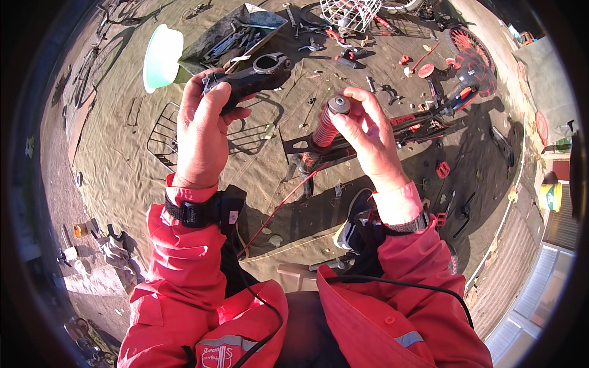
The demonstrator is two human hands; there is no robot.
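Note:
In my left hand (205, 122) is a black bicycle handlebar stem (254, 76), its open round clamp pointing right. Thumb and fingers wrap the stem's left end. My right hand (368, 132) pinches the dark round cap (339, 105) at the top of a red ribbed cylinder (324, 130), which looks like a coil spring. The cap has a small hole or bolt in its middle. Below the cylinder lies a bicycle frame (402, 122), dark with red parts. Whether the cylinder is fixed to this frame I cannot tell.
A metal tray of tools (236, 40) lies far left, beside a pale green basin (164, 58). Black wire racks (164, 138) lie left of centre. A white wire basket (350, 13), loose bicycle parts and a red pedal (442, 170) are spread over the ground cloth (116, 178).

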